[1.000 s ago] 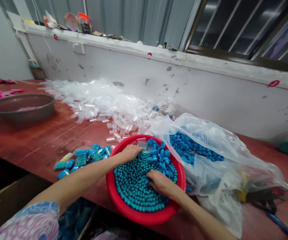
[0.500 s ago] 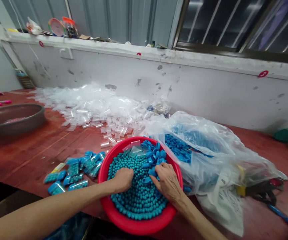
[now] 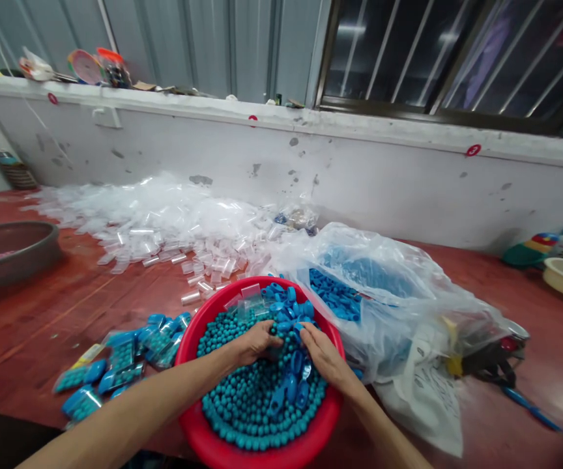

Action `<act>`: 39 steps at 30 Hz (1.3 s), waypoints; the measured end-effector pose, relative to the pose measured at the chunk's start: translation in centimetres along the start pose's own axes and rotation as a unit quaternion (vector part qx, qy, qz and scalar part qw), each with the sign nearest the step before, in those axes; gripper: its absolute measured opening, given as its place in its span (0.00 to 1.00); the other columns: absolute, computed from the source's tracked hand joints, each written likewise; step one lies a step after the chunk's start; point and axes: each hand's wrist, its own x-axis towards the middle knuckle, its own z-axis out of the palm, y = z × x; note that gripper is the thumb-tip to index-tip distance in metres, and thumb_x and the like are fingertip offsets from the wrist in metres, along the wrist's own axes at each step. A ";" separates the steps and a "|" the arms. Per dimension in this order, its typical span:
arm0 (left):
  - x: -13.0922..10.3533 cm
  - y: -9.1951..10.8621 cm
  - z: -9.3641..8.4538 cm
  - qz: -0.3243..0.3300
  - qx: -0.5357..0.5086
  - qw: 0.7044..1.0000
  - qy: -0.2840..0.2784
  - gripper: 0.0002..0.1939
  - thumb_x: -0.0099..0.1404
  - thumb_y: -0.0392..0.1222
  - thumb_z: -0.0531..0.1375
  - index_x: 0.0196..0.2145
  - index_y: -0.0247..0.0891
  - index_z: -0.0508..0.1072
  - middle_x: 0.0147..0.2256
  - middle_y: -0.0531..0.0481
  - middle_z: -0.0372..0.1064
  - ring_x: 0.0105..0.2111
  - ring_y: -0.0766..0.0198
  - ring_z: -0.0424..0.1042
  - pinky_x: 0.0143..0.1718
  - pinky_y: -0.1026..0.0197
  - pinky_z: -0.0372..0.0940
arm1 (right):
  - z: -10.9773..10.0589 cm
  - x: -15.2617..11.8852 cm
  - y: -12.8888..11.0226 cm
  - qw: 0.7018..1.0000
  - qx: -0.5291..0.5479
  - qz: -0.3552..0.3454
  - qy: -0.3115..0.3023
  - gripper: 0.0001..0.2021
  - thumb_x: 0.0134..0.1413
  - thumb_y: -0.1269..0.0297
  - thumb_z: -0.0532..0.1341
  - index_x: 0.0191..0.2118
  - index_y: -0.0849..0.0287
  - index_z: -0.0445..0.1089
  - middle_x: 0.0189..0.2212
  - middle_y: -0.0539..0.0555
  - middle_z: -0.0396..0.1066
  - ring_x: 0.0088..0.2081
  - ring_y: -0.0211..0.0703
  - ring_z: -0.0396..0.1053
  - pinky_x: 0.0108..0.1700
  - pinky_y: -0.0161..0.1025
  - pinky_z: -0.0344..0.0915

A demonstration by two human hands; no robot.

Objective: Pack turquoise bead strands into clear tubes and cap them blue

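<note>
Both hands down in the red basin [image 3: 203,438] at the near table edge; basin full of teal beads [image 3: 247,407], with a drift of blue caps [image 3: 288,311] and a few clear tubes [image 3: 249,294] on its far side.

Left hand [image 3: 253,343] curled, fingers bent into the beads near the middle; it seems to pinch something small, though the fingertips are hidden and I cannot tell what, if anything, is held; right hand [image 3: 324,356] lies just beside it, fingers bent among loose caps, likewise closed to a degree the view does not settle.

Handling, as a judgement: beads small, hard, round and smooth, light singly; likely to roll and slip from a fingertip pinch, so better scooped in a cupped palm; caps stiff plastic, light, easy to take by the sides; tubes thin-walled, probably springy.

Around: filled capped tubes [image 3: 115,361] lie on the red table [image 3: 66,299] left of the basin; heap of empty clear tubes [image 3: 164,218] against the wall; open plastic bag [image 3: 399,286] of blue caps touching the basin's right; grey bowl [image 3: 8,251] well apart, far left.
</note>
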 end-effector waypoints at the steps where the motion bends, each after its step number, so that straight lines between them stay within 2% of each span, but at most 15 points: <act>1: -0.2 0.2 -0.3 -0.004 -0.026 1.000 -0.011 0.12 0.45 0.34 0.59 0.30 0.36 0.63 0.21 0.56 0.62 0.21 0.69 0.64 0.24 0.65 0.60 | 0.0 0.2 0.2 0.999 0.040 0.017 -0.005 0.15 0.56 0.56 0.46 0.41 0.57 0.63 0.26 0.49 0.63 0.27 0.38 0.64 0.27 0.34 0.62; 4: -0.6 0.6 -1.0 -0.018 -0.060 0.998 -0.026 0.15 0.44 0.37 0.61 0.32 0.36 0.61 0.23 0.56 0.63 0.22 0.70 0.64 0.24 0.65 0.59 | 0.0 0.7 1.0 0.989 0.130 0.063 -0.019 0.17 0.52 0.55 0.50 0.44 0.58 0.62 0.25 0.49 0.62 0.21 0.36 0.62 0.18 0.31 0.58; 7: -1.0 0.4 -1.4 -0.031 -0.079 0.996 -0.031 0.20 0.45 0.42 0.62 0.35 0.38 0.60 0.24 0.55 0.65 0.22 0.67 0.66 0.23 0.64 0.58 | 0.2 0.9 1.3 0.989 0.130 0.068 -0.010 0.20 0.51 0.55 0.50 0.47 0.59 0.62 0.23 0.49 0.63 0.18 0.34 0.59 0.15 0.30 0.55; 10: -1.3 0.2 -1.5 -0.035 -0.088 0.995 -0.033 0.23 0.45 0.45 0.62 0.37 0.40 0.59 0.24 0.55 0.65 0.22 0.65 0.67 0.23 0.64 0.57 | 0.2 0.8 1.2 0.994 0.096 0.046 0.008 0.19 0.53 0.58 0.50 0.49 0.60 0.62 0.24 0.50 0.64 0.21 0.35 0.61 0.20 0.31 0.59; 14: -2.3 0.6 -1.3 -0.014 -0.088 0.996 -0.014 0.19 0.46 0.45 0.62 0.35 0.39 0.61 0.21 0.59 0.61 0.20 0.71 0.62 0.21 0.67 0.53 | 0.5 0.5 0.1 0.999 0.044 -0.019 0.023 0.19 0.52 0.62 0.53 0.50 0.57 0.63 0.29 0.51 0.68 0.27 0.38 0.64 0.30 0.34 0.62; 19: -4.4 1.4 -0.3 0.003 -0.047 0.999 0.003 0.14 0.47 0.44 0.61 0.30 0.36 0.61 0.22 0.58 0.60 0.22 0.70 0.61 0.21 0.68 0.54 | 1.4 0.4 -1.3 0.998 -0.028 -0.050 0.025 0.16 0.53 0.61 0.52 0.45 0.58 0.69 0.27 0.52 0.70 0.27 0.40 0.65 0.31 0.36 0.63; 23: -5.4 1.1 0.1 0.038 -0.040 0.998 0.037 0.14 0.50 0.46 0.59 0.31 0.37 0.60 0.21 0.58 0.60 0.20 0.73 0.60 0.18 0.70 0.51 | 2.0 0.2 -2.0 0.993 -0.053 -0.108 0.005 0.16 0.54 0.64 0.50 0.45 0.58 0.69 0.30 0.53 0.71 0.27 0.39 0.65 0.32 0.36 0.63; 26: -5.9 0.7 0.3 0.045 -0.047 0.997 0.029 0.16 0.53 0.49 0.56 0.34 0.38 0.57 0.22 0.57 0.63 0.19 0.70 0.64 0.17 0.70 0.54 | 2.3 0.0 -2.3 0.995 -0.035 -0.093 -0.013 0.15 0.54 0.63 0.50 0.43 0.58 0.70 0.25 0.51 0.69 0.24 0.38 0.63 0.28 0.34 0.61; 30: -6.6 0.9 0.5 0.058 -0.030 0.998 0.023 0.15 0.54 0.46 0.54 0.37 0.38 0.56 0.21 0.58 0.62 0.14 0.71 0.62 0.12 0.70 0.54 | 2.6 -0.2 -2.6 0.999 0.008 -0.041 -0.014 0.16 0.55 0.60 0.50 0.42 0.58 0.70 0.18 0.48 0.63 0.19 0.36 0.59 0.21 0.32 0.57; 36: -7.5 1.1 0.5 0.054 -0.068 0.996 0.025 0.29 0.50 0.40 0.56 0.50 0.38 0.51 0.23 0.59 0.59 0.14 0.72 0.62 0.10 0.71 0.53 | 2.7 -0.5 -3.0 0.997 -0.015 -0.065 -0.034 0.14 0.54 0.60 0.51 0.37 0.57 0.72 0.19 0.48 0.64 0.20 0.36 0.58 0.23 0.32 0.57; 39: -7.6 0.6 0.9 0.056 -0.054 0.995 0.058 0.23 0.52 0.39 0.54 0.46 0.36 0.56 0.20 0.60 0.58 0.12 0.73 0.59 0.09 0.71 0.49 | 3.1 -1.1 -3.3 0.995 -0.024 -0.093 -0.036 0.14 0.55 0.62 0.50 0.37 0.57 0.73 0.24 0.49 0.68 0.25 0.38 0.62 0.28 0.33 0.60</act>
